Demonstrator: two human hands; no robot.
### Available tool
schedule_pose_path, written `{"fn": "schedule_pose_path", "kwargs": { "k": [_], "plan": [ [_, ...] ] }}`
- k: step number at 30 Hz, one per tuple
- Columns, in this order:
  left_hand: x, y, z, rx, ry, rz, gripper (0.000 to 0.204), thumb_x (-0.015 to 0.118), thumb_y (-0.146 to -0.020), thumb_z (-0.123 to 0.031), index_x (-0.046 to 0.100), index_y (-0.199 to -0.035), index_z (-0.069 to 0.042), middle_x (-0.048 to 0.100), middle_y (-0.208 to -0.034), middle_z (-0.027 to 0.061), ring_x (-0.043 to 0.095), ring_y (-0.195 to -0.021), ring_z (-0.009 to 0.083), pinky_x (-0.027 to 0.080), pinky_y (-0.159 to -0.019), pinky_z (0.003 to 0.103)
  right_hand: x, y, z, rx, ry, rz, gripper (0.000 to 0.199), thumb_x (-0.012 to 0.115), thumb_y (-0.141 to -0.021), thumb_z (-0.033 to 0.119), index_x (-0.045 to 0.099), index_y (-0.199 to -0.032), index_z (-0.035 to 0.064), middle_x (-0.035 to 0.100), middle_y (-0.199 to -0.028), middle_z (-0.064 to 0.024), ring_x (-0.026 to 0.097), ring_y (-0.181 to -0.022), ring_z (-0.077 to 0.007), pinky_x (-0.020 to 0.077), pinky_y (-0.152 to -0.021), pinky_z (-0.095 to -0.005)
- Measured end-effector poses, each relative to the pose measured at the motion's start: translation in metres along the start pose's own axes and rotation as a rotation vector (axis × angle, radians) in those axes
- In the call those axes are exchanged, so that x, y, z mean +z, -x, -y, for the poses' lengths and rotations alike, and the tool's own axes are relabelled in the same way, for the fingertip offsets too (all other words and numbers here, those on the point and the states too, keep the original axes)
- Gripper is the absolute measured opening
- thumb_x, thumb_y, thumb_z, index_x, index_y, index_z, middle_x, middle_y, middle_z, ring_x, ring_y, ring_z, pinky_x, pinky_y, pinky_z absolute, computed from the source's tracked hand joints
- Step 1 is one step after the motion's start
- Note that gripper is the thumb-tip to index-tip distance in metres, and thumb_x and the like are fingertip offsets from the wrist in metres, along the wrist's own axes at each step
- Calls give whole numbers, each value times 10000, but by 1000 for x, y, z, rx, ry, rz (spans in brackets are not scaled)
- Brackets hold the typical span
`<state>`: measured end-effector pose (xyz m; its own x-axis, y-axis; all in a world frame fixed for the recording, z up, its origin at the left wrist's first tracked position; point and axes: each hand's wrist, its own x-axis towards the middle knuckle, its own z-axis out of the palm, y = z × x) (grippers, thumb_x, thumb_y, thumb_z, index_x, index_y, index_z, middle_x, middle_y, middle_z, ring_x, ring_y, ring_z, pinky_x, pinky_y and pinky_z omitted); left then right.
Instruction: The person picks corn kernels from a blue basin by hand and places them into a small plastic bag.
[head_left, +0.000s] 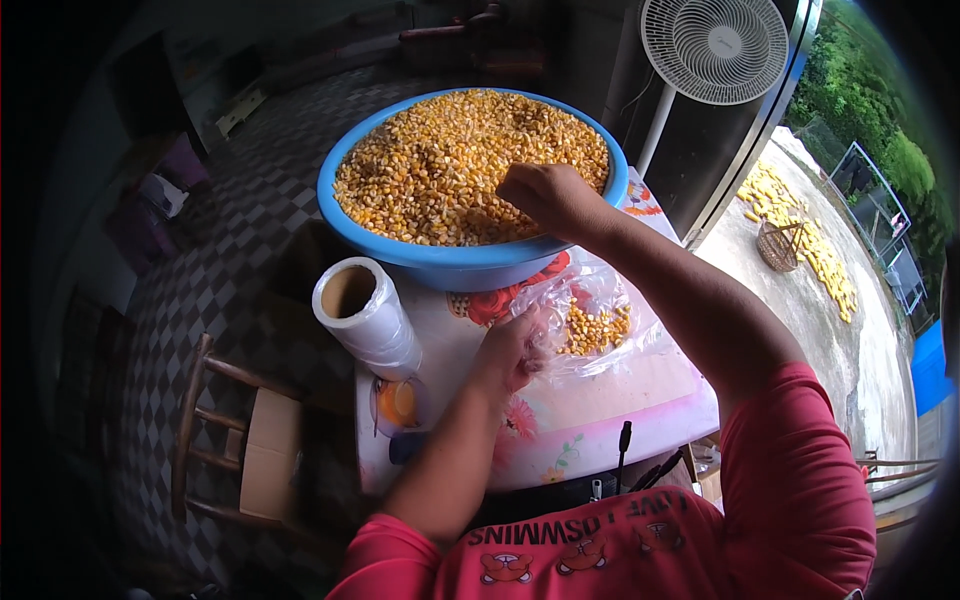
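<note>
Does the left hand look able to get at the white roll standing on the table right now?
Probably yes: the white roll stands just left of the left hand, with nothing visible between them. That hand holds the clear plastic bag, though, so it might have to let go first.

From my remote post I am recording that the person (640, 570) is wearing a red short-sleeved shirt (720, 550), its front carrying black block lettering (570, 528) and a row of three orange-brown bear-face prints (582, 557), while the forearms (690, 285) and hands (543, 192) are showing bare below the sleeves (785, 450).
</note>
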<state>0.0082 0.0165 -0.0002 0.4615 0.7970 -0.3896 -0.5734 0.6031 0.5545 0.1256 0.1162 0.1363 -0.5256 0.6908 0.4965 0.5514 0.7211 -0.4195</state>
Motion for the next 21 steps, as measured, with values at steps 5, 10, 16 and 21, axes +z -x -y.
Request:
{"fn": "schedule_pose_path", "kwargs": {
  "k": [5, 10, 16, 21],
  "plan": [
    [2, 2, -1, 20, -15, -16, 232, 505, -897, -267, 447, -732, -115, 371, -530, -10, 294, -381, 88, 234, -353, 215, -1, 1, 2, 28, 3, -5, 202, 570, -864, 224, 625, -875, 30, 621, -739, -178, 609, -665, -340, 478, -609, -393],
    [8, 5, -2, -8, -14, -20, 265, 520, -897, -298, 446, -718, -118, 354, -521, -22, 285, -384, 80, 231, -358, 209, -7, 6, -5, 159, -150, -217, 251, 561, -898, 248, 606, -870, 2, 625, -724, -143, 606, -631, -230, 485, -608, -330],
    [1, 3, 0, 12, 9, -15, 266, 534, -890, -309, 444, -719, -125, 369, -521, -29, 293, -378, 68, 216, -349, 201, -31, 56, 16, 356, -499, -182, 282, 521, -927, 269, 587, -910, -4, 598, -764, -66, 562, -746, -128, 452, -641, -277],
    [-1, -2, 4, 45, 74, 108, 187, 530, -893, -285, 526, -882, -98, 422, -574, -34, 309, -390, 49, 212, -343, 194, -15, 106, 2, 68, -104, 4, 160, 548, -891, 173, 577, -890, 16, 589, -743, -156, 599, -676, -270, 478, -630, -330]
  ]
}}
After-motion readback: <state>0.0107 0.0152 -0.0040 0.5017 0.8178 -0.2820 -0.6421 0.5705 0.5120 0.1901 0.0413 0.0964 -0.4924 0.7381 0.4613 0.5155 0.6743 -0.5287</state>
